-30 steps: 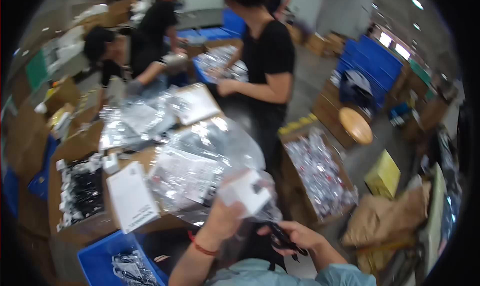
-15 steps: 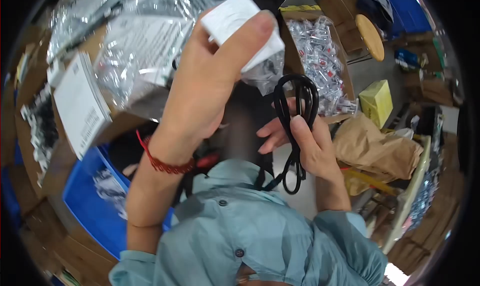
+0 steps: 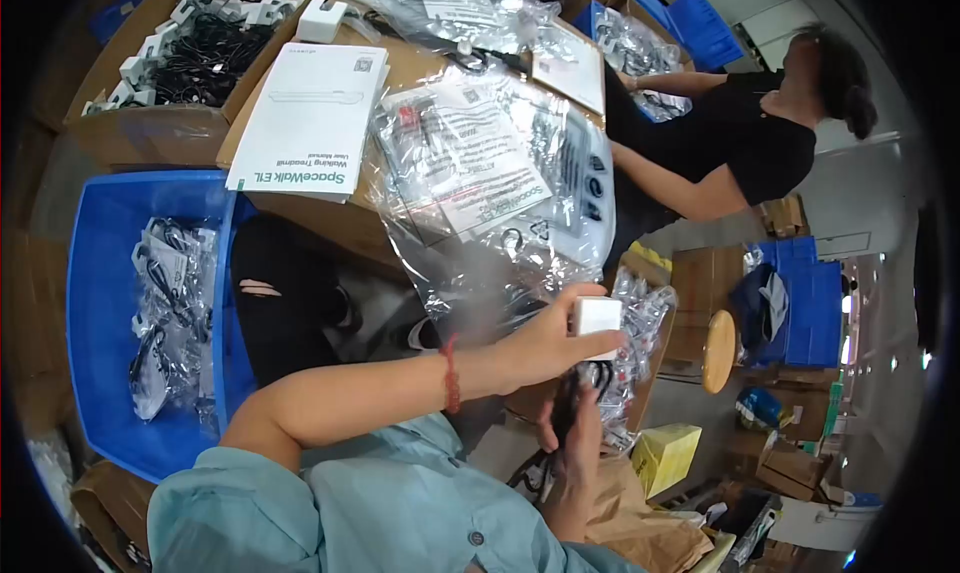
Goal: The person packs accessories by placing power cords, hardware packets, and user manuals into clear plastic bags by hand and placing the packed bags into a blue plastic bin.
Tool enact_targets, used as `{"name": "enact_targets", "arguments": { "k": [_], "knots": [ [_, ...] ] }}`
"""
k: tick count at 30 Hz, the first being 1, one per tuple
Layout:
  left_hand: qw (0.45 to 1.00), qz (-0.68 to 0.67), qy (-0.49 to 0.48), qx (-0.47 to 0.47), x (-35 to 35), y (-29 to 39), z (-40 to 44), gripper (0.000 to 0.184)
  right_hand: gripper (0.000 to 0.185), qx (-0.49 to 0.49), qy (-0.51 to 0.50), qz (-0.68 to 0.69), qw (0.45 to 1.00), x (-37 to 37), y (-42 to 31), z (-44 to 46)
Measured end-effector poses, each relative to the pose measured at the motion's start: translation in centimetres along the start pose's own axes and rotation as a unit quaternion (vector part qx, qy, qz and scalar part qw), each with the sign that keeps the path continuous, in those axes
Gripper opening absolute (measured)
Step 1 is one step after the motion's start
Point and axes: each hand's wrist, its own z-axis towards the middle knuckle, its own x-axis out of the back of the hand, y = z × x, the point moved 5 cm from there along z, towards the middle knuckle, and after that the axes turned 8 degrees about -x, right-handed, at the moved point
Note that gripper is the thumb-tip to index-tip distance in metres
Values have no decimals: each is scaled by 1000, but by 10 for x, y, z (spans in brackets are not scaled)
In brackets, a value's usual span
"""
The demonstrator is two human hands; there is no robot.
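Observation:
A small white box-shaped piece is in my left hand, between thumb and fingers. Just below it, my right hand is closed around a coiled black cable, part of which hangs toward my shirt. Clear plastic bags with printed sheets lie on the cardboard surface beyond my hands. Left of them is a white user manual, with a white adapter behind it. The edges of my right fingers are partly blurred.
A blue bin with bagged cables stands at the left. Behind it is a carton of adapters and black cables. A co-worker in black is at the upper right. A carton of bagged parts, a stool and a yellow box are at the right.
The view has turned, bringing the blue bin and co-worker back into sight. My left hand has moved close above my right hand, still with the white piece. The cable remains in my right hand.

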Motion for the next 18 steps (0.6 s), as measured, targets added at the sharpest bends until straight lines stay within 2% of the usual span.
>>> {"name": "enact_targets", "arguments": {
  "k": [2, 6, 7, 8, 9, 10, 11, 13, 14, 16, 17, 18],
  "knots": [
    [999, 33, -3, -3, -1, -1, -3, 58, 35, -48, -55, 75, 995, -4, 8, 5],
    [995, 104, 0, -12, 17, -2, -21, 64, 21, -62, -38, 17, 997, -9, 9, 2],
    [966, 235, 29, -105, 21, 7, -29, 64, 21, -61, -40, 19, 997, -8, 9, 2],
    [911, 359, 56, -194, 22, 15, -39, 63, 16, -53, -14, 47, 997, 0, 9, 0],
    [832, 474, 78, -278, 21, 23, -48, 63, 12, -45, 13, 76, 996, 8, 8, -2],
    [833, 474, 75, -276, 27, 19, -49, 63, 8, -36, 40, 105, 993, 17, 7, -4],
    [752, 587, 83, -289, 33, 13, -48, 61, 8, -36, 42, 107, 993, 24, 8, -3],
    [553, 774, 94, -293, 43, 1, -47, 58, 9, -32, 71, 126, 989, 43, 14, -2],
    [560, 772, 88, -288, 52, -2, -44, 58, 10, -33, 89, 137, 986, 49, 18, -6],
    [533, 769, 136, -327, 65, 3, -43, 39, 11, -54, 104, 113, 987, 50, 23, -15],
    [535, 768, 130, -327, 66, 3, -47, 39, 12, -65, 105, 87, 989, 47, 23, -15],
    [600, 721, 125, -323, 70, 8, -48, 35, 13, -72, 102, 61, 990, 43, 22, -15]
  ]
}}
